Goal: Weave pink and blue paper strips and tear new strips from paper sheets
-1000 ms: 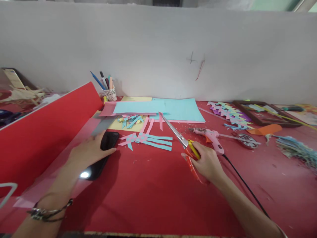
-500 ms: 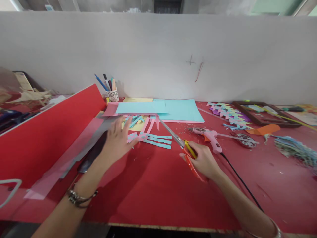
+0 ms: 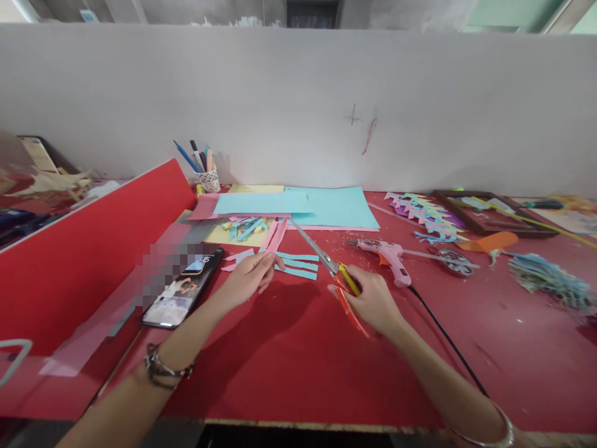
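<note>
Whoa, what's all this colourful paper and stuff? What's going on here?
Someone is working with paper at a red table. The right hand holds scissors, their tip near some pink strips. The left hand is at the pink and blue weave, fingertips close together; whether they pinch a strip is hard to tell. A phone with its screen lit lies left of that hand, and a glue gun lies just past the right one.
</note>
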`<state>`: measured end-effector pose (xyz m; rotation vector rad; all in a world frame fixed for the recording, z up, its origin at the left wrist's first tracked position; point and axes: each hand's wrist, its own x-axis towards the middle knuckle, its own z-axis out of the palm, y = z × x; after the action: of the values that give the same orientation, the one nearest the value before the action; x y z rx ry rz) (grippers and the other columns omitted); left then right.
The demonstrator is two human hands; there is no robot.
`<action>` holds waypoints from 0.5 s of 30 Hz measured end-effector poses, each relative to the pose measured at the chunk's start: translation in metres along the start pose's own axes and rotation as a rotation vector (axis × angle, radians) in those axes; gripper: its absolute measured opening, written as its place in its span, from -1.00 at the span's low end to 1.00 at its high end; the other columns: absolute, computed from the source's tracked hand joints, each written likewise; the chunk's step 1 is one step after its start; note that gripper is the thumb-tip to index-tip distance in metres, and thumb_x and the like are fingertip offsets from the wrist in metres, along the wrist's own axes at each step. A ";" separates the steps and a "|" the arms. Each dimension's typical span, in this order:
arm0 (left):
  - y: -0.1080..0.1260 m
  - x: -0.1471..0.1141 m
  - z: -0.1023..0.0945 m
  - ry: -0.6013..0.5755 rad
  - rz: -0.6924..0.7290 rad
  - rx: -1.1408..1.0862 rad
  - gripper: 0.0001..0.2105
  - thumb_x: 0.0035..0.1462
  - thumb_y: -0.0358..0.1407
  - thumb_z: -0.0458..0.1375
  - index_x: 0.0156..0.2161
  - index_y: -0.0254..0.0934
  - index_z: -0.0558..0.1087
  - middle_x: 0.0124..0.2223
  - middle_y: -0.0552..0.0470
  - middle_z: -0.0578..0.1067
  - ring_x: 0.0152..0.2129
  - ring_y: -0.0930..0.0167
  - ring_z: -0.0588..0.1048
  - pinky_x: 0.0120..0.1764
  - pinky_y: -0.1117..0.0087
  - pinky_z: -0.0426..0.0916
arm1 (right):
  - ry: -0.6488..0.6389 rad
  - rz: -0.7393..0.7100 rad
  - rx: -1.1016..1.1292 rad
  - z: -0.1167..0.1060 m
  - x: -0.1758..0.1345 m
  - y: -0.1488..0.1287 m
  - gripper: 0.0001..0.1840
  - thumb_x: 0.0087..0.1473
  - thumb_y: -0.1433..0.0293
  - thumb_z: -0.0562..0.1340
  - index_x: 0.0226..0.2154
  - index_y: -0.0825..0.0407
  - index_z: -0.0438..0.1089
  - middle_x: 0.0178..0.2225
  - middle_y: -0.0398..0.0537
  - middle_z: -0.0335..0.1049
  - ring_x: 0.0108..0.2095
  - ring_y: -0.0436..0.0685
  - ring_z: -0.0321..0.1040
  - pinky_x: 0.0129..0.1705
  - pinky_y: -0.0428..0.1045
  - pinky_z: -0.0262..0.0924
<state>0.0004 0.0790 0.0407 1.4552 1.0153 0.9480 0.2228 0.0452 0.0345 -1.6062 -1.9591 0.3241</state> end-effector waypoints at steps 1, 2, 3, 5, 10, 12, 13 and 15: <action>-0.001 -0.001 -0.004 0.015 -0.016 -0.004 -0.65 -0.10 0.01 0.06 -0.54 -0.27 0.39 -0.77 0.21 0.11 -0.84 0.56 0.09 -0.72 0.52 0.02 | 0.009 0.002 -0.001 -0.001 0.000 0.000 -0.52 -0.11 0.00 0.04 -0.68 0.00 -0.13 -0.72 -0.28 -0.11 -0.67 -0.09 -0.20 -0.62 -0.13 -0.28; -0.002 -0.002 -0.009 0.048 -0.027 -0.008 -0.66 -0.11 0.00 0.08 -0.55 -0.27 0.38 -0.77 0.21 0.10 -0.83 0.56 0.09 -0.71 0.52 0.03 | 0.021 0.006 0.001 -0.001 0.001 0.001 -0.51 -0.10 -0.01 0.03 -0.68 -0.01 -0.13 -0.72 -0.28 -0.12 -0.67 -0.09 -0.20 -0.62 -0.13 -0.28; -0.003 -0.002 -0.016 0.094 -0.033 -0.005 -0.67 -0.12 0.00 0.08 -0.56 -0.27 0.38 -0.77 0.21 0.10 -0.83 0.56 0.09 -0.70 0.52 0.03 | 0.033 0.011 0.006 -0.003 0.001 0.001 -0.51 -0.10 -0.01 0.01 -0.68 -0.01 -0.14 -0.73 -0.29 -0.13 -0.67 -0.09 -0.20 -0.63 -0.13 -0.28; -0.007 -0.004 -0.031 0.214 -0.028 0.048 -0.67 -0.12 0.00 0.07 -0.56 -0.25 0.37 -0.76 0.22 0.07 -0.82 0.56 0.07 -0.69 0.52 0.01 | 0.056 0.024 0.011 -0.005 0.002 0.002 -0.51 -0.09 -0.02 0.00 -0.68 -0.01 -0.15 -0.73 -0.29 -0.14 -0.68 -0.09 -0.19 -0.63 -0.13 -0.26; 0.002 -0.004 -0.063 0.241 -0.180 0.831 -0.64 0.08 -0.16 -0.15 -0.52 -0.24 0.41 -0.66 0.10 0.29 -0.67 0.46 0.30 -0.59 0.51 0.09 | 0.057 0.000 -0.033 -0.003 0.001 0.001 -0.53 -0.08 -0.02 -0.01 -0.66 -0.01 -0.12 -0.72 -0.27 -0.10 -0.68 -0.08 -0.17 -0.62 -0.13 -0.24; 0.010 0.000 -0.067 0.204 -0.252 1.136 -0.64 0.11 -0.21 -0.17 -0.48 -0.25 0.43 -0.49 0.03 0.43 -0.47 0.36 0.41 -0.44 0.44 0.19 | 0.046 -0.025 -0.062 -0.001 0.000 0.000 -0.53 -0.09 -0.02 0.00 -0.66 -0.01 -0.11 -0.71 -0.26 -0.07 -0.67 -0.08 -0.17 -0.62 -0.13 -0.25; 0.014 0.004 -0.067 0.206 -0.273 1.218 -0.64 0.12 -0.22 -0.17 -0.46 -0.27 0.43 -0.41 -0.01 0.45 -0.38 0.31 0.43 -0.36 0.39 0.22 | 0.041 -0.032 -0.076 0.001 0.000 -0.001 -0.53 -0.09 -0.03 -0.01 -0.65 -0.01 -0.09 -0.71 -0.26 -0.06 -0.67 -0.07 -0.16 -0.62 -0.13 -0.25; 0.019 0.015 -0.066 0.247 -0.316 1.288 -0.65 0.14 -0.24 -0.16 -0.40 -0.34 0.43 -0.33 -0.10 0.46 -0.27 0.22 0.41 -0.27 0.27 0.24 | 0.037 -0.034 -0.102 0.002 -0.001 -0.001 -0.54 -0.09 -0.03 -0.01 -0.65 -0.01 -0.05 -0.71 -0.25 -0.04 -0.68 -0.07 -0.15 -0.61 -0.13 -0.25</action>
<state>-0.0557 0.1126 0.0673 2.0797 2.1779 0.1465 0.2210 0.0445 0.0327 -1.6286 -2.0016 0.1822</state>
